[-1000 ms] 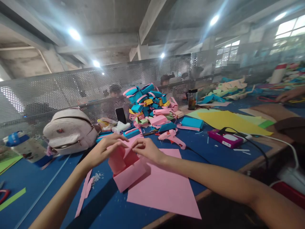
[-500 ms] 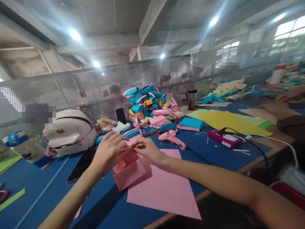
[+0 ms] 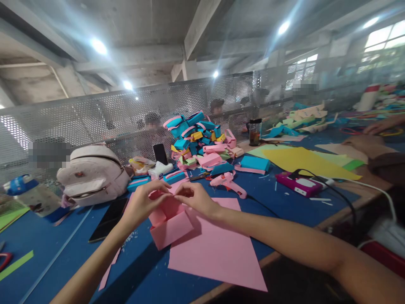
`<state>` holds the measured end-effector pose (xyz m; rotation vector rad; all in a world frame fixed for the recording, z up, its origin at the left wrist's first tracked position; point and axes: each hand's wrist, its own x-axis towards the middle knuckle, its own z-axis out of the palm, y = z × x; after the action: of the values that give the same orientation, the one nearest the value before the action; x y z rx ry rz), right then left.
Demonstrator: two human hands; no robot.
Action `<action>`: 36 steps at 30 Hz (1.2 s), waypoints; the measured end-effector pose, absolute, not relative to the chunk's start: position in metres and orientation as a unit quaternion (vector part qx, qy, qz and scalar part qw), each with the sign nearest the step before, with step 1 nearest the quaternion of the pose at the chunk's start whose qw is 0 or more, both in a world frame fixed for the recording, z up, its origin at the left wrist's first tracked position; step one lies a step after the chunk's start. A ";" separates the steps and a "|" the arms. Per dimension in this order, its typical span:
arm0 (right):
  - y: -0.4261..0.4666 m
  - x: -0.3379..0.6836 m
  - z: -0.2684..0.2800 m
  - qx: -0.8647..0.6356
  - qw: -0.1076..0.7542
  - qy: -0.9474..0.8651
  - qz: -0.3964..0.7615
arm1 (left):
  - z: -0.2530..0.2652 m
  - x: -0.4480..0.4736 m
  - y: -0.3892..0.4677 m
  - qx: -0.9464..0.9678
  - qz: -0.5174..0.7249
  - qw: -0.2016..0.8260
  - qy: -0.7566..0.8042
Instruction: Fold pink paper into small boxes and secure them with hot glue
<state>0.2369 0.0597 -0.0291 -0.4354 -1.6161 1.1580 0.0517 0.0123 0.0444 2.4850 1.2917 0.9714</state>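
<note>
A pink paper box (image 3: 172,230) with an open top stands at the left edge of a flat pink paper sheet (image 3: 218,249). My left hand (image 3: 150,198) pinches the box's far upper edge, its thumb and fingers pressed together. On the same edge, just to the right, my right hand (image 3: 196,198) pinches with thumb and forefinger. The two sets of fingertips almost meet. Behind my right hand lies a pink hot glue gun (image 3: 228,183), its black cord trailing right. Scissors (image 3: 198,176) lie by its tip.
A heap of blue, pink and yellow paper boxes (image 3: 202,139) rises at the back. On the left are a white backpack (image 3: 91,175), a bottle (image 3: 38,198) and a dark tablet or phone (image 3: 109,219). Right of the glue gun sit a purple device (image 3: 299,184) and yellow paper (image 3: 303,162). A co-worker's hand (image 3: 360,145) rests far right.
My left hand has shifted a little down and left, its fingers closing onto the box's far edge. A pink strip beside my left forearm shows more. My right hand stays nearly in place.
</note>
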 end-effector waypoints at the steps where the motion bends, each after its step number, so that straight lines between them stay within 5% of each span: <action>1: 0.060 0.237 -0.030 -0.179 0.526 -0.674 0.487 | 0.044 0.051 0.013 0.830 0.331 0.101 0.438; 36: 0.061 0.242 -0.032 -0.232 0.547 -0.733 0.330 | 0.055 0.053 0.013 0.805 0.355 0.023 0.475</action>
<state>0.2417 0.0606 -0.0315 -0.5497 -1.7371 0.7831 0.0525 0.0128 0.0554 2.4918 1.4695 1.1006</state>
